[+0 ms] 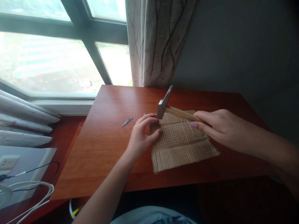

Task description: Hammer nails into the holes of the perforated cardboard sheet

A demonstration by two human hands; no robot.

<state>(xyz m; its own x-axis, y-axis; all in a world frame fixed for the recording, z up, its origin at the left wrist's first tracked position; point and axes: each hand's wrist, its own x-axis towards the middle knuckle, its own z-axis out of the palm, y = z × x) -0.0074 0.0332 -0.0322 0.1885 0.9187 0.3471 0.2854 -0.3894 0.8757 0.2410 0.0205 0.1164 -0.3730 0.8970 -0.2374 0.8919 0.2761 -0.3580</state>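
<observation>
My right hand [217,126] is wrapped closed around the wooden handle of the hammer [164,105], gripping it about midway, with the metal head tilted and poised just above the top left corner of the cardboard [184,146]. That cardboard lies flat on the reddish wooden table [105,149], a flattened piece dotted with rows of small holes across its middle. My left hand [140,137] rests on the cardboard's left edge, forefinger and thumb curled towards each other right under the hammer's face; whether they pinch anything there I cannot tell, it is too small to make out. A few loose nails [126,122] lie together on the table just left of my left hand. A patterned curtain [158,43] hangs behind the table beside the window [51,59].
</observation>
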